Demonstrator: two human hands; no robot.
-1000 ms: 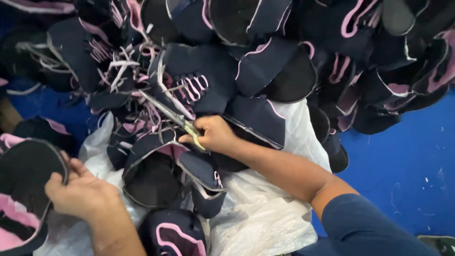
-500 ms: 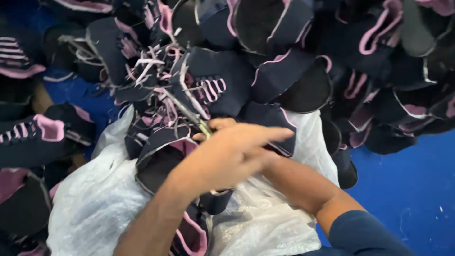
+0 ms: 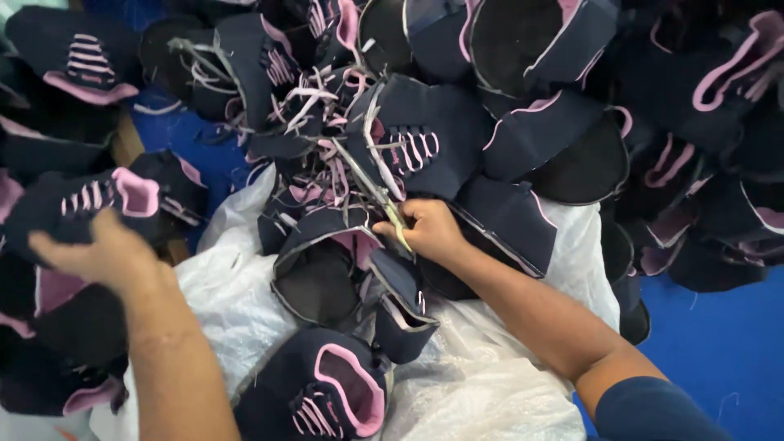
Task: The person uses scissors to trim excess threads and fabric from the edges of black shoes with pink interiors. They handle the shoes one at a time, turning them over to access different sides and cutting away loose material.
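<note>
Two hands at work in a heap of navy-and-pink shoe uppers on a blue desk.

The right hand (image 3: pixel 429 229) is curled shut around the yellowish handle of a pair of thin metal snips (image 3: pixel 371 186), whose blades point up and left into a tangle of pale loose laces (image 3: pixel 327 102). Just below that hand lies an unfinished shoe upper (image 3: pixel 322 269), dark woven fabric with a grey edge and a hollow black inside. The left hand (image 3: pixel 98 253) reaches out to the left, fingers loosely bent and touching another upper (image 3: pixel 90 200) with a pink padded tongue and pink lacing; whether it grips it I cannot tell. A crinkled white plastic sheet (image 3: pixel 474 384) lies under the nearer pieces, and one more finished upper (image 3: pixel 327 396) rests on it. The soft, curved pile of uppers (image 3: pixel 572 106) fills the top of the view over the blue desk (image 3: pixel 719 343).
</note>
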